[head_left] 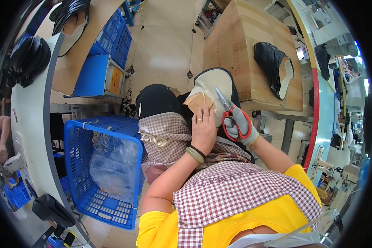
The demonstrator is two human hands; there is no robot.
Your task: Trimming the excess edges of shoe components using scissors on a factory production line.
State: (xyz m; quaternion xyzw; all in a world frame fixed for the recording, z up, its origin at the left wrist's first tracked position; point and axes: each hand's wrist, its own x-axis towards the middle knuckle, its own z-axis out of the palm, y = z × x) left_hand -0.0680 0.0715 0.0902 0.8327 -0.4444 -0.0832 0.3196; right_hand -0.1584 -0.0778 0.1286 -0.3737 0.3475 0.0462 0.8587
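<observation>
A shoe upper with cream lining, a dark edge and a tan patch lies over my lap. My left hand holds it there, fingers laid close together across the tan patch; the thumb is hidden. Scissors with red handles are gripped in my right hand, which wears a grey-and-white glove. Their blades point away from me over the cream lining and look closed or nearly so. A loose pale thread shows near the tan patch. My checked apron covers my lap.
To my left stands a blue plastic crate with clear plastic bags inside. Black shoe uppers lie on a cardboard box ahead right. More black pieces rest on the left table. A red-edged worktable runs along the right.
</observation>
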